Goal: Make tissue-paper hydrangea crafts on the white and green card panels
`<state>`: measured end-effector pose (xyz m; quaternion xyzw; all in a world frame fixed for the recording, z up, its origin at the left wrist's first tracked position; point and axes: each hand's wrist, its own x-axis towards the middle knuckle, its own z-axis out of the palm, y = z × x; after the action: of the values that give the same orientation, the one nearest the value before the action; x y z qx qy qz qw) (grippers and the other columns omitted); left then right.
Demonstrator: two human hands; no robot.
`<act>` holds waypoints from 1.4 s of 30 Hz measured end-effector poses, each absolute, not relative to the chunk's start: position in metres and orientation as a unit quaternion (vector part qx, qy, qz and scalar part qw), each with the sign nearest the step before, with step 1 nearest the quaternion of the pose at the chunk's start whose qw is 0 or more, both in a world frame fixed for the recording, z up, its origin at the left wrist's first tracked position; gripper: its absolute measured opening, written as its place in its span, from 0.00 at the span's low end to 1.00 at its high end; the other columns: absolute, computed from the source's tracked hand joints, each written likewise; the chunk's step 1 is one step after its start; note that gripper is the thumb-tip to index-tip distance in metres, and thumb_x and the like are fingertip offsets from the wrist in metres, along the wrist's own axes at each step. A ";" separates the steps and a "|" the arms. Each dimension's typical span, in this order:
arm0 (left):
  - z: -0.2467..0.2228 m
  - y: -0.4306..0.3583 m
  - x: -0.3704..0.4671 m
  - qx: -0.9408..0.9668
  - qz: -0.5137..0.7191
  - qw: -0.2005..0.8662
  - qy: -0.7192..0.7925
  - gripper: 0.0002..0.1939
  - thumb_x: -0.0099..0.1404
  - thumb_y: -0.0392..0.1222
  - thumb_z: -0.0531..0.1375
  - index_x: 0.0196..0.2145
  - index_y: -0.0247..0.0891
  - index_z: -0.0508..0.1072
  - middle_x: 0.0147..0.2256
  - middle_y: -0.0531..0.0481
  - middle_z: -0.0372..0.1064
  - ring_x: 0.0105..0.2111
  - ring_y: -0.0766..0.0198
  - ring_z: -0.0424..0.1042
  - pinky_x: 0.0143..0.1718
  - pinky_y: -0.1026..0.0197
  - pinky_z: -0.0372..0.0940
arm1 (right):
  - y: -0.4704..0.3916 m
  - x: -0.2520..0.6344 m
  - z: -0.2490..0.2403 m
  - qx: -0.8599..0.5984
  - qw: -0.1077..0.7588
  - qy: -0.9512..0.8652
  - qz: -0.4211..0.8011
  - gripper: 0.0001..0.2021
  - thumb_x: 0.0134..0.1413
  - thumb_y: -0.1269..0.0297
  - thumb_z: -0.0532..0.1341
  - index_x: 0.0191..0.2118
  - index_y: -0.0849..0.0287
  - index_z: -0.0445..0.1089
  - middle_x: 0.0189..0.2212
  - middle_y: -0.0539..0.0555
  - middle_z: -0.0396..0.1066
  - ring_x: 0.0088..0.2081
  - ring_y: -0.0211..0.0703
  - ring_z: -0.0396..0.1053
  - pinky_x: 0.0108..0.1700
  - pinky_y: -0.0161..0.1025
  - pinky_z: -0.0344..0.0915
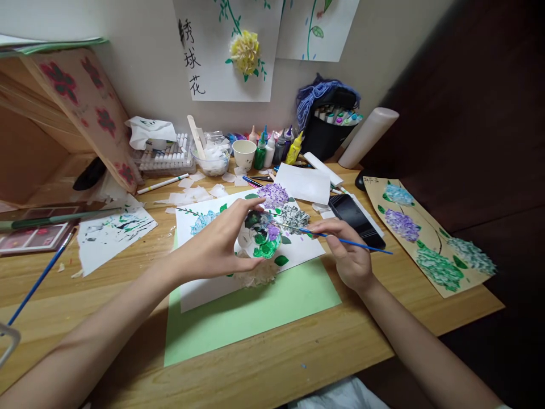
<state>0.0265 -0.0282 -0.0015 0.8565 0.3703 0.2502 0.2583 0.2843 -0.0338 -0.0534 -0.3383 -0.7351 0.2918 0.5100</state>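
Note:
My left hand (221, 238) grips a small round paint palette (255, 239) by its sides, with green, purple and black paint in it. In my right hand (349, 255) is a thin blue paintbrush (357, 244), its tip at the palette's right edge. Both are above a white sheet (191, 289) that bears purple, blue, grey and cream textured flowers and painted green leaves. The palette and my left hand hide part of the sheet. Beneath it lies a light green sheet (255, 324).
Paint bottles (270, 150), a paper cup (244, 154) and a bowl of scraps (212, 162) stand at the back. A phone (355, 218) and a tan flower picture (426, 238) lie to the right. Paint-smeared paper (114, 236) and another blue brush (40, 281) are at left.

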 end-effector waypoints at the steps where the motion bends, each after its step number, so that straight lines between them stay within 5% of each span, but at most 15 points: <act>1: -0.001 -0.028 0.026 0.856 0.250 0.258 0.371 0.41 0.55 0.48 0.62 0.61 0.43 0.47 0.55 0.42 0.57 0.53 0.52 0.60 0.53 0.51 0.60 | -0.034 0.285 -0.053 -0.337 0.501 -0.745 0.282 0.10 0.60 0.66 0.51 0.41 0.54 0.69 0.37 0.54 0.70 0.42 0.46 0.67 0.43 0.45 0.63; 29: -0.004 -0.027 0.026 0.861 0.241 0.251 0.372 0.40 0.55 0.46 0.62 0.60 0.43 0.47 0.57 0.42 0.54 0.55 0.53 0.58 0.55 0.51 0.59 | -0.037 0.289 -0.049 -0.335 0.462 -0.804 0.165 0.09 0.53 0.70 0.54 0.38 0.53 0.68 0.34 0.54 0.73 0.38 0.48 0.68 0.41 0.48 0.63; 38: -0.010 -0.025 0.027 0.852 0.256 0.266 0.371 0.41 0.55 0.49 0.62 0.60 0.43 0.47 0.55 0.42 0.56 0.54 0.53 0.60 0.55 0.50 0.59 | -0.041 0.284 -0.052 -0.290 0.601 -0.693 0.271 0.10 0.59 0.65 0.51 0.37 0.52 0.70 0.30 0.53 0.71 0.33 0.47 0.67 0.32 0.44 0.61; 42: -0.015 -0.025 0.029 0.846 0.262 0.282 0.369 0.41 0.53 0.53 0.63 0.59 0.43 0.49 0.56 0.41 0.55 0.54 0.53 0.60 0.54 0.50 0.60 | -0.045 0.279 -0.051 -0.317 0.552 -0.704 0.316 0.10 0.59 0.65 0.52 0.40 0.52 0.70 0.36 0.55 0.70 0.37 0.47 0.66 0.33 0.42 0.62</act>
<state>0.0290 -0.0248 -0.0149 0.8459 0.3691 0.2621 0.2819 0.2789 -0.0445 -0.0510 -0.3167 -0.7041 0.3160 0.5515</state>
